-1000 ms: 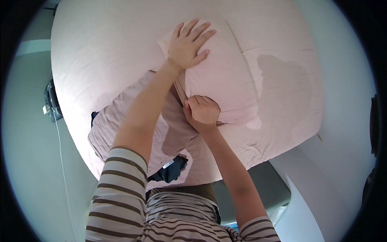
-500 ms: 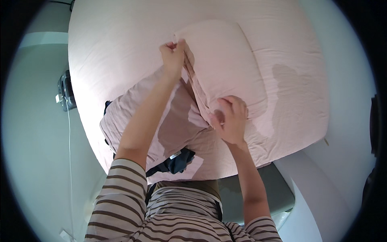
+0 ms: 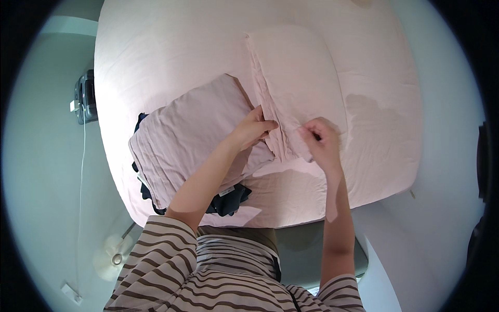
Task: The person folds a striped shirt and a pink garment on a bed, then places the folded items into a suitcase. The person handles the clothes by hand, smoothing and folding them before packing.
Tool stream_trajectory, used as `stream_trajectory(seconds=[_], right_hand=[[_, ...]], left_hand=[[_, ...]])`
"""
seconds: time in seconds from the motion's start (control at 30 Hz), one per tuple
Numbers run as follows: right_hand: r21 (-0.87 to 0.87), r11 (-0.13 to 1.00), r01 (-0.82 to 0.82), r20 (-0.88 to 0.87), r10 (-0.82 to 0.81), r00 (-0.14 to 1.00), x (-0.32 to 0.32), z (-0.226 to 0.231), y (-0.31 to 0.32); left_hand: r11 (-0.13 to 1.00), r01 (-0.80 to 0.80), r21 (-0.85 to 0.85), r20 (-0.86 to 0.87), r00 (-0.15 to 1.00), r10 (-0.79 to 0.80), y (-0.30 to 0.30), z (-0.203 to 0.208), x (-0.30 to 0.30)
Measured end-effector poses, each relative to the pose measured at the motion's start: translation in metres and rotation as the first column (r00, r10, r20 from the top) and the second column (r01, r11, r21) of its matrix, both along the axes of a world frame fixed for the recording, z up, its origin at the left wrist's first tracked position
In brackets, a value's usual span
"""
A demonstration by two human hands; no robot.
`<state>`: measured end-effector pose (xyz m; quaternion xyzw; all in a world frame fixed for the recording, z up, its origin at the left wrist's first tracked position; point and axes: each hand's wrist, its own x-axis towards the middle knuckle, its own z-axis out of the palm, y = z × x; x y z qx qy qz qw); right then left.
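Leftmost, a dark device [image 3: 86,97] with a white cable [image 3: 83,171] hangs on the wall beside the bed [image 3: 171,47]; on the bed lies a folded pink blanket [image 3: 187,140] over dark clothing [image 3: 228,200]. Next, left hand [image 3: 253,127] has fingers pinched shut on the open edge of the pink pillowcase [image 3: 299,78], mid-bed, just right of the blanket. Right hand [image 3: 322,141] grips the same edge, fingers curled closed on the fabric.

Near the bed's [image 3: 156,62] front edge, both hands, left hand [image 3: 253,129] and right hand [image 3: 321,141], pinch the pink pillowcase's [image 3: 299,83] open end.
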<state>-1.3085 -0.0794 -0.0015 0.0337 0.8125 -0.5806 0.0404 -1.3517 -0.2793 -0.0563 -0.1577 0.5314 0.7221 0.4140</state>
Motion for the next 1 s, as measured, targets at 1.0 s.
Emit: stream_trajectory(seconds=[1.0], right_hand=[[0.622,0.783,0.009,-0.341,0.261,0.903,0.020,-0.073,-0.060]], left_hand=[[0.901,-0.309,-0.305,-0.380,0.907,0.182,0.050,-0.055,0.002]])
